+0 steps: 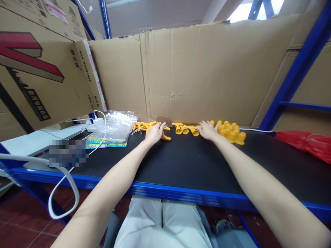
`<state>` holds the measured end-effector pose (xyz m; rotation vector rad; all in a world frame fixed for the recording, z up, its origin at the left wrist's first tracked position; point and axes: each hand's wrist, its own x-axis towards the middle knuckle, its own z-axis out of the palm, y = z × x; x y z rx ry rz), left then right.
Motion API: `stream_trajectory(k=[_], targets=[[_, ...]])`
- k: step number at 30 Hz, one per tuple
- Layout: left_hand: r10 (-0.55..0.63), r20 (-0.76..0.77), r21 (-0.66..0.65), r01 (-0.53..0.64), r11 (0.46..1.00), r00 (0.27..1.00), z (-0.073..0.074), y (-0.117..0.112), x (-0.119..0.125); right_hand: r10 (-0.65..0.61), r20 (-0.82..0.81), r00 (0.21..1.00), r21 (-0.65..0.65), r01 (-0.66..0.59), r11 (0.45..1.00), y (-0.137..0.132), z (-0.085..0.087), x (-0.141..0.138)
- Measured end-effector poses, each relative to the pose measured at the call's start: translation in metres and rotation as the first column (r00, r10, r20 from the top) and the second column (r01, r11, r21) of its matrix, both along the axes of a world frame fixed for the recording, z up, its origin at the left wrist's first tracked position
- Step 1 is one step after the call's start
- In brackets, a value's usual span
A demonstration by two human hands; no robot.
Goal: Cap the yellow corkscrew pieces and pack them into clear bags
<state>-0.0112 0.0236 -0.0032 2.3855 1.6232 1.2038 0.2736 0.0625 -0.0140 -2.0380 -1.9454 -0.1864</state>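
Along the back of the black tabletop (pixel 181 162) lie groups of yellow plastic parts. My left hand (pixel 154 133) has its fingers close together over branched yellow pieces (pixel 138 125), and one yellow plastic piece (pixel 167 137) sticks out beneath it. Thin silvery, chain-like bits hang among that pile. Between my hands are yellow horn-shaped pieces (pixel 195 132) with round flared mouths. Fingers spread, my right hand (pixel 209 131) rests between these horns and a cluster of yellow cup-shaped pieces (pixel 230 131), touching the cluster's left side. The undersides of both hands are hidden.
Clear plastic bags (pixel 113 125) lie at the left, near a white cable (pixel 103 134) and a blurred-out item (pixel 68 153). A red plastic bag (pixel 307 143) sits at the right. Cardboard (pixel 207 75) walls off the back; a blue metal edge (pixel 181 193) runs along the front.
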Motion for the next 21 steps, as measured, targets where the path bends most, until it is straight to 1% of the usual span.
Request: stream_trajectory(k=[3, 6, 8, 11, 13, 16, 21], targets=[[-0.013, 0.003, -0.010, 0.013, 1.000, 1.000, 0.000, 0.000, -0.001, -0.012, -0.086, 0.996, -0.048, 0.008, 0.999, 0.005, -0.008, -0.001], [-0.034, 0.017, -0.022, 0.035, 0.999, 0.999, -0.001, 0.001, -0.001, -0.005, -0.137, 0.991, -0.037, 0.000, 0.999, 0.007, -0.013, -0.012], [-0.051, 0.029, -0.037, 0.052, 0.998, 0.998, -0.001, 0.002, 0.000, 0.005, -0.137, 0.991, -0.011, -0.006, 1.000, 0.007, -0.014, -0.020], [-0.081, 0.044, -0.069, 0.084, 0.994, 0.996, -0.002, 0.003, 0.001, 0.032, -0.086, 0.996, 0.035, -0.030, 0.999, 0.006, -0.017, -0.028], [-0.098, 0.038, -0.106, 0.101, 0.989, 0.994, -0.002, 0.003, 0.002, 0.043, -0.065, 0.997, 0.065, -0.039, 0.997, 0.006, -0.018, -0.032], [-0.118, 0.014, -0.158, 0.119, 0.980, 0.993, -0.003, 0.002, 0.003, 0.048, -0.075, 0.996, 0.096, -0.041, 0.995, 0.007, -0.021, -0.036], [-0.099, -0.073, -0.212, 0.081, 0.974, 0.992, -0.003, -0.002, 0.004, 0.077, -0.135, 0.988, 0.115, -0.062, 0.991, 0.014, -0.023, -0.039]])
